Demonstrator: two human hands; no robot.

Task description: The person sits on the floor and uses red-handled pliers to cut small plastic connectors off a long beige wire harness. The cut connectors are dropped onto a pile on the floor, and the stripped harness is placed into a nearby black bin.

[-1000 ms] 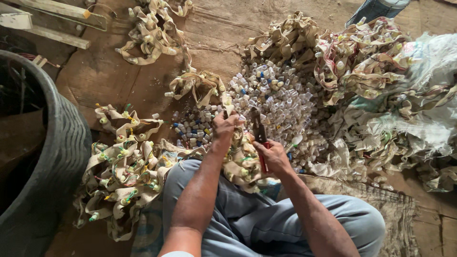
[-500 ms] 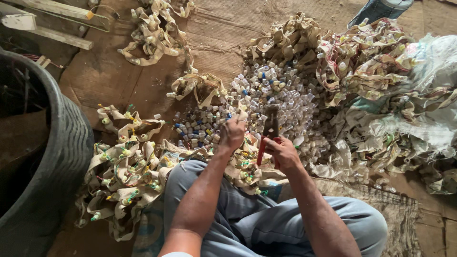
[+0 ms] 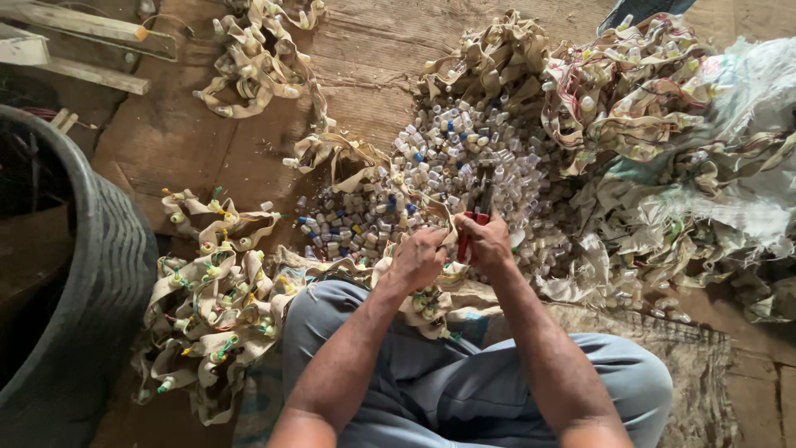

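One black tub (image 3: 91, 274), with a ribbed rounded wall, fills the left edge of the view, standing on the brown board floor (image 3: 191, 141). One torn pale woven sack (image 3: 746, 108) lies crumpled at the far right. Four heaps of cream fabric strips studded with small tubes lie about: the biggest heap (image 3: 638, 108) at upper right against the sack, one heap (image 3: 211, 299) with green and yellow caps at the person's left knee, one small heap (image 3: 257, 66) at the top centre-left, and one knot of strips (image 3: 489, 54) at the top centre. Between them spreads one pile of loose little caps and vials (image 3: 464, 158), clear, white and a few blue, far too many to count. Two pale wooden battens (image 3: 75, 25) lie at the top left corner. The person sits with two legs in grey-blue trousers (image 3: 464, 390), both forearms reaching forward over the near edge of the pile.

The right hand (image 3: 491, 241) has its grip closed round the red handles of one pair of cutting pliers (image 3: 474, 217), whose dark nose points away over the caps; how far the nose stands apart cannot be told. The left hand (image 3: 419, 259) is just beside it, fingers curled tight on a fabric strip (image 3: 431, 305) that trails down across the lap. The two hands are nearly touching, with the pliers between them.
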